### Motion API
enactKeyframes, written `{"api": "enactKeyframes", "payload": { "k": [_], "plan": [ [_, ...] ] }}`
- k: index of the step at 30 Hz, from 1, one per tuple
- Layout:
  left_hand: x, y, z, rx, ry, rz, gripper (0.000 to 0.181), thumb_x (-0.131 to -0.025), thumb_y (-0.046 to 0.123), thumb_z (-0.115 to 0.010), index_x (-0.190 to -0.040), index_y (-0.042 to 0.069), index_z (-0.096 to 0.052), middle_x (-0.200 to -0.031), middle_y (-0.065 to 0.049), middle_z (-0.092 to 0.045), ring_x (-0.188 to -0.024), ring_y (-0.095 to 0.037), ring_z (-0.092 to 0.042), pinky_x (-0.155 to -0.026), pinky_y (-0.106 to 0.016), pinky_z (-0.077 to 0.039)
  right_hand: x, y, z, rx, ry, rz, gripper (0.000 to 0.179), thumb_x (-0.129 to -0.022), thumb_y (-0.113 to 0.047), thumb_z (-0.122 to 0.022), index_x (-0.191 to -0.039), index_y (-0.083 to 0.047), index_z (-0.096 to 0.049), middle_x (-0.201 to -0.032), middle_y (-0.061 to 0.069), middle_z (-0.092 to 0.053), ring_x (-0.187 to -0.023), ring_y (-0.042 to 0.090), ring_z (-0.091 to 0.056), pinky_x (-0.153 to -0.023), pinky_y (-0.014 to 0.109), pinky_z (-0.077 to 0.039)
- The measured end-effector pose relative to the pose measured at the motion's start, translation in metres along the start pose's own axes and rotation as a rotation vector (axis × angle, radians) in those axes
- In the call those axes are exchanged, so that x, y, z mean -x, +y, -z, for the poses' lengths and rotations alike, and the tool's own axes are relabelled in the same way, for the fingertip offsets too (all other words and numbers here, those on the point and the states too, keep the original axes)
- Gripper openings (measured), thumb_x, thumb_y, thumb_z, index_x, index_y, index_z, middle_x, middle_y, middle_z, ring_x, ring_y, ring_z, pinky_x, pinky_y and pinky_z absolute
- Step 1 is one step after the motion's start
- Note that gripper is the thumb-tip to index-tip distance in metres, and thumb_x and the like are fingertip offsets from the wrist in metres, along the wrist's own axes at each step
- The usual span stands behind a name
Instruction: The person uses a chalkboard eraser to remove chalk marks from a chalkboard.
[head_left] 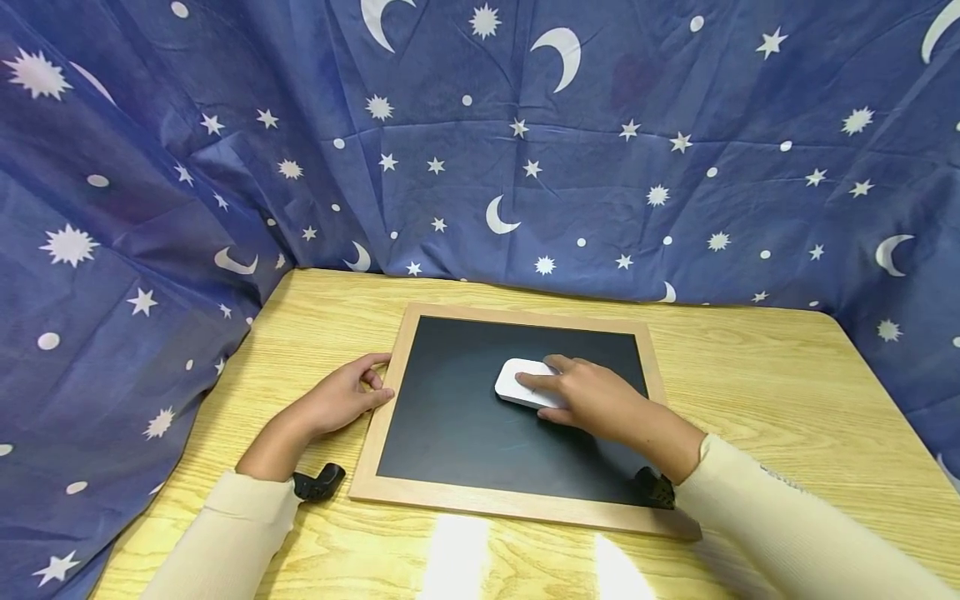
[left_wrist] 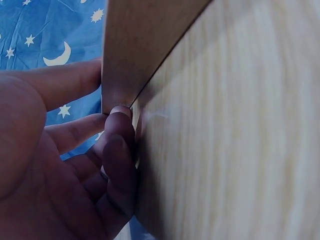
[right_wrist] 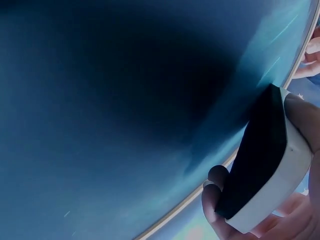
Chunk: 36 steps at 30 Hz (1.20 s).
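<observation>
Gripping white eraser [head_left: 516, 383] with curled right hand [head_left: 600, 402] over blackboard [head_left: 442, 437], centre of head view; resting loosely spread left hand [head_left: 337, 400] against its left edge — seemingly nearing completion — leaving faint streaks [right_wrist: 285, 28], upper right of right-wrist view.

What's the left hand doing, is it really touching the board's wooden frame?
Touching: the left wrist view shows the left hand right against the outer edge of the wooden frame, without a gap.

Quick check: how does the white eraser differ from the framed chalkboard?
The eraser is much smaller than the chalkboard. The eraser's top is white; the chalkboard's surface is dark. The right hand grips the eraser, while the left hand touches the chalkboard's frame. Both are roughly rectangular.
</observation>
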<state>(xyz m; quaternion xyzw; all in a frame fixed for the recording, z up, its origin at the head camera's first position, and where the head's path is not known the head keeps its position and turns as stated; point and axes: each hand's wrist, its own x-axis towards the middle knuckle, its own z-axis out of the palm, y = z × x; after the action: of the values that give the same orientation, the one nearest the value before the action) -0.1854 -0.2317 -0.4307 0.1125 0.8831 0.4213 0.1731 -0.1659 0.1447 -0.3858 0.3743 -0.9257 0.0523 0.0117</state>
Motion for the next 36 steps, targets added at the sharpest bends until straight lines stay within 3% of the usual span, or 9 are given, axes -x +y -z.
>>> {"api": "enactKeyframes", "payload": {
  "k": [7,23,36],
  "plan": [
    [0.000,0.000,0.000,-0.011,0.003,0.012,0.063,-0.099,0.018,-0.063,-0.153,0.004,-0.034,-0.103,-0.011,-0.057,-0.073,-0.017,-0.053,-0.067,-0.028,-0.045,-0.013,-0.003,-0.006,-0.006,0.009,0.016,0.051,-0.091,-0.032,-0.074,-0.139,-0.024,-0.061,-0.130,0.024,-0.062,-0.104,0.037,-0.068,-0.085,0.048,-0.056],
    [0.000,-0.001,0.000,-0.013,-0.002,0.010,0.064,-0.100,0.019,-0.063,-0.154,0.003,-0.033,-0.103,-0.012,-0.057,-0.070,-0.017,-0.052,-0.064,-0.027,-0.044,0.052,0.025,0.013,0.001,-0.030,-0.023,0.050,-0.089,-0.027,-0.077,-0.137,-0.023,-0.064,-0.124,0.025,-0.063,-0.096,0.037,-0.070,-0.078,0.049,-0.057],
    [0.001,0.001,0.000,-0.014,0.002,0.022,0.063,-0.099,0.019,-0.063,-0.154,0.005,-0.034,-0.103,-0.012,-0.057,-0.072,-0.017,-0.055,-0.066,-0.029,-0.046,0.054,0.028,0.010,0.015,0.002,-0.020,0.051,-0.087,-0.028,-0.079,-0.136,-0.023,-0.065,-0.123,0.024,-0.064,-0.096,0.038,-0.070,-0.079,0.050,-0.057]
  ]
}}
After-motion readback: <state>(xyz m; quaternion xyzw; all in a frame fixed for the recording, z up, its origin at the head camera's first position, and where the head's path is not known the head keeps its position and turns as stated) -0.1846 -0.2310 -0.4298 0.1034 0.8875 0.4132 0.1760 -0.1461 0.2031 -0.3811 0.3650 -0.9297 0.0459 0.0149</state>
